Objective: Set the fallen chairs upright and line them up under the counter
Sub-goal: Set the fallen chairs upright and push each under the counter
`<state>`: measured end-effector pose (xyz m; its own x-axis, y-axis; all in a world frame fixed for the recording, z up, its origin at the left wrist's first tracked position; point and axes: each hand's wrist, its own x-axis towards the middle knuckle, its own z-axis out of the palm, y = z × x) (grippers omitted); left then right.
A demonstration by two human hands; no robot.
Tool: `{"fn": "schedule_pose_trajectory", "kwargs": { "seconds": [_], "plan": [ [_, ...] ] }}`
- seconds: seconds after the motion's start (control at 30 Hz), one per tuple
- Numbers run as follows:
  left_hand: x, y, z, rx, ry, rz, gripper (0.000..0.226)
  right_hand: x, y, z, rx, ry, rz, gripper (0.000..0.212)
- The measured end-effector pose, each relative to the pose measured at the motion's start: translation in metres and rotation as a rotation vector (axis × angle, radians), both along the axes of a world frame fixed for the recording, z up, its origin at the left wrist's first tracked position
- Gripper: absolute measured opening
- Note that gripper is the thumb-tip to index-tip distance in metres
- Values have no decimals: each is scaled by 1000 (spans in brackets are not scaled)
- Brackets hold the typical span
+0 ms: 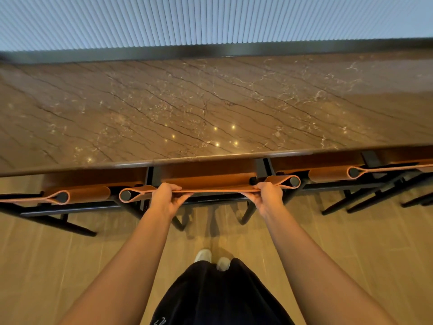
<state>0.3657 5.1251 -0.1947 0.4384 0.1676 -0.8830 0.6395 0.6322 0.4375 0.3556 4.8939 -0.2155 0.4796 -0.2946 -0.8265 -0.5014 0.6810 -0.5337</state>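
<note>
Gripping the middle chair (210, 175) by its tan leather backrest, I am curling my left hand (167, 198) and right hand (267, 195) round its top edge; it is standing upright on black legs, seat tucked under the counter (210, 102).

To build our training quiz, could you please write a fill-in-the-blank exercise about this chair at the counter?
1. The left hand and right hand grip the tan leather backrest of the black-framed chair whose seat lies ____ the brown marble counter.
2. That chair stands ____, not fallen.
3. The white shoes stand on the tan tiled ____.
Missing words: under; upright; floor.
</note>
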Motion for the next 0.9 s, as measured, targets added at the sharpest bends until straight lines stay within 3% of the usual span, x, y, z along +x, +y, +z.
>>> {"fn": "schedule_pose_trajectory", "kwargs": {
  "seconds": [0.1, 0.23, 0.43, 0.9],
  "plan": [
    [-5, -13, -2, -13, -24, -10, 31, -5, -16, 0, 6, -12, 0, 26],
    [-3, -21, -2, -12, -45, -5, 46, -5, -25, -1, 0, -14, -7, 26],
    [1, -22, -8, 7, -21, 7, 44, -5, -25, -2, 3, 6, -35, 36],
    [2, -32, -11, 1, -54, 7, 36, -9, -34, 1, -16, -54, -46, 33]
  ]
}}
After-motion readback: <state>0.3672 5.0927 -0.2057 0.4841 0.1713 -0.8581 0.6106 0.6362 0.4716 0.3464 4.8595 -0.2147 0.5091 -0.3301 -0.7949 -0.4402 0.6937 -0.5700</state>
